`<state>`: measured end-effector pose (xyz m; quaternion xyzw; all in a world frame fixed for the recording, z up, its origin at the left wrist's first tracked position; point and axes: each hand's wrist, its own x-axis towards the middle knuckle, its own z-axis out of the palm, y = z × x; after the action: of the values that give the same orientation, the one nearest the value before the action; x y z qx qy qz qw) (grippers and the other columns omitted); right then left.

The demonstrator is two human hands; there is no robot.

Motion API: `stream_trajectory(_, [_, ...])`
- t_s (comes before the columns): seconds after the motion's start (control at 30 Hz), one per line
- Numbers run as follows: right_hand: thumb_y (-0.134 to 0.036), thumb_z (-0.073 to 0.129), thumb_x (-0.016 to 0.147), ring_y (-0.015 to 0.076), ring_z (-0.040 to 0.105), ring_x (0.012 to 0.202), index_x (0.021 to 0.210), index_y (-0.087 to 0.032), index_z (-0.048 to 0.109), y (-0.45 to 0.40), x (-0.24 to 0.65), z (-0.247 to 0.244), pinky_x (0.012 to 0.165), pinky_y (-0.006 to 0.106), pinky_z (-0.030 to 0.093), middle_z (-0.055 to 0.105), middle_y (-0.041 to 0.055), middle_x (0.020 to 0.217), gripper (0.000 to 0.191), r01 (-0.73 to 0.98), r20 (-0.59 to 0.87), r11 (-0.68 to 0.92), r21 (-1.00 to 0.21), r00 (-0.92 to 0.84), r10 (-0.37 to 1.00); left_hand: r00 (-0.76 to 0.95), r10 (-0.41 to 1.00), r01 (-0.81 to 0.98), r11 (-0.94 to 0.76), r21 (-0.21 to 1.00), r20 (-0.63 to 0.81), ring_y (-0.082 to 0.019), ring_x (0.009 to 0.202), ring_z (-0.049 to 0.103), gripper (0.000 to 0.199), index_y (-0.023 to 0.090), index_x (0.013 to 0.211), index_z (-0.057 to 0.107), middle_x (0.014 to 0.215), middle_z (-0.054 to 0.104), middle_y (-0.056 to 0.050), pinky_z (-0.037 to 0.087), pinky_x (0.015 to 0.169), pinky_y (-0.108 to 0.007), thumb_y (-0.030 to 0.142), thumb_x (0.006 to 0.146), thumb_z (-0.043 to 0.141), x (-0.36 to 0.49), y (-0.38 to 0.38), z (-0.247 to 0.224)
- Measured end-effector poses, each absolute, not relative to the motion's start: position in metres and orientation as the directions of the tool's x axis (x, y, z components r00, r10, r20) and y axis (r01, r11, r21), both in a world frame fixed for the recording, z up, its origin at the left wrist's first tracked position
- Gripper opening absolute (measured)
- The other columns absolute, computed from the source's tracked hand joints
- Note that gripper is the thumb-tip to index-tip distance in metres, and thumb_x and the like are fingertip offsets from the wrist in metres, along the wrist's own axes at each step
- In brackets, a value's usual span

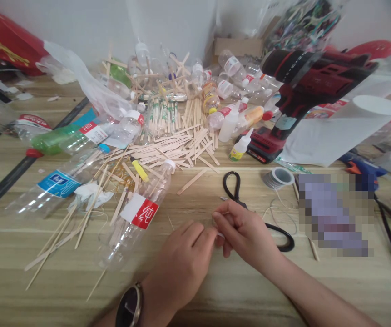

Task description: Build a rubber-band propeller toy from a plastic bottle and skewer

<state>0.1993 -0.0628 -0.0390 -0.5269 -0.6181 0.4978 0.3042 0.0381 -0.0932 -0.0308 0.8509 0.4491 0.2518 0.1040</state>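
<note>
Steady the half-hidden white piece (220, 235) between closed fingers of the left hand (190, 247), guiding with the right hand (244, 234), tightly pinched, contents too hidden to tell.

Table (236, 295), 5 o'clock: wood-grained, smooth, low sheen. Sticks (168, 150), 10 o'clock: bare wood, matt. Bottle (139, 210), 8 o'clock: clear plastic, glossy. Drill (318, 81), 2 o'clock: plastic, matt. Roll (348, 129), 3 o'clock: smooth paper, matt. Scissors (292, 241), 4 o'clock: smooth-handled, slight sheen.
</note>
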Motion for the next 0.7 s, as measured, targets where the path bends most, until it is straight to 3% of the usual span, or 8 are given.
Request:
stream_trajectory(0.1, [-0.034,0.049,0.094,0.0130,0.061,0.036,0.078,-0.023,0.050,-0.063,0.201,-0.043,0.036,0.020,0.045,0.061,-0.0057,0.050,0.020,0.335,-0.085,0.019,-0.942,-0.293,0.952,0.368,0.902,0.701,-0.428,0.571,0.224,-0.018,0.068,0.061,0.021,0.017,0.084,0.067,0.073,0.066,-0.004,0.043,0.063,-0.029,0.008,0.089,0.049,0.038,-0.092,-0.029])
stream_trajectory(0.2, [-0.029,0.050,0.093,0.0131,0.062,0.038,0.078,-0.023,0.053,-0.062,0.202,-0.044,0.039,0.021,0.047,0.061,-0.0054,0.050,0.016,0.360,0.001,0.123,-0.925,-0.323,0.946,0.262,0.963,0.593,-0.114,0.797,-0.058,-0.016,0.065,0.060,0.015,0.019,0.080,0.067,0.071,0.067,-0.002,0.042,0.061,-0.027,0.014,0.086,0.055,0.037,-0.088,-0.025])
stream_trajectory(0.27, [-0.027,0.050,0.092,0.0131,0.062,0.039,0.079,-0.024,0.054,-0.062,0.203,-0.042,0.040,0.021,0.047,0.061,-0.0057,0.050,0.014,0.387,0.042,0.173,-0.906,-0.323,0.945,0.241,0.935,0.479,0.119,0.869,-0.261,-0.014,0.059,0.056,0.012,0.019,0.077,0.068,0.065,0.064,0.001,0.038,0.056,-0.025,0.021,0.084,0.058,0.037,-0.085,-0.022])
stream_trajectory(0.37, [-0.025,0.052,0.092,0.0127,0.064,0.041,0.081,-0.023,0.056,-0.061,0.204,-0.040,0.041,0.021,0.048,0.065,-0.0046,0.054,0.012,0.389,0.066,0.194,-0.901,-0.321,0.945,0.271,0.858,0.325,0.346,0.880,-0.437,-0.013,0.058,0.050,0.010,0.018,0.076,0.068,0.061,0.060,0.003,0.034,0.053,-0.024,0.027,0.078,0.063,0.036,-0.079,-0.021])
stream_trajectory(0.53, [-0.027,0.051,0.093,0.0137,0.068,0.054,0.094,-0.020,0.062,-0.060,0.208,-0.036,0.044,0.021,0.051,0.069,0.0007,0.068,0.013,0.392,0.147,0.240,-0.888,-0.252,0.956,0.281,0.793,-0.012,0.565,0.825,-0.540,-0.009,0.054,0.042,0.017,0.016,0.069,0.065,0.059,0.055,0.005,0.029,0.053,-0.023,0.030,0.067,0.074,0.033,-0.074,-0.023])
stream_trajectory(0.7, [-0.017,0.054,0.091,0.0145,0.061,0.058,0.086,-0.021,0.063,-0.059,0.214,-0.031,0.052,0.025,0.049,0.065,0.0017,0.069,0.011,0.492,0.435,0.534,-0.687,-0.309,0.846,0.326,0.739,-0.331,0.673,0.661,-0.589,-0.005,0.049,0.029,0.033,0.015,0.066,0.062,0.053,0.043,0.008,0.020,0.048,-0.021,0.035,0.055,0.087,0.030,-0.072,-0.027])
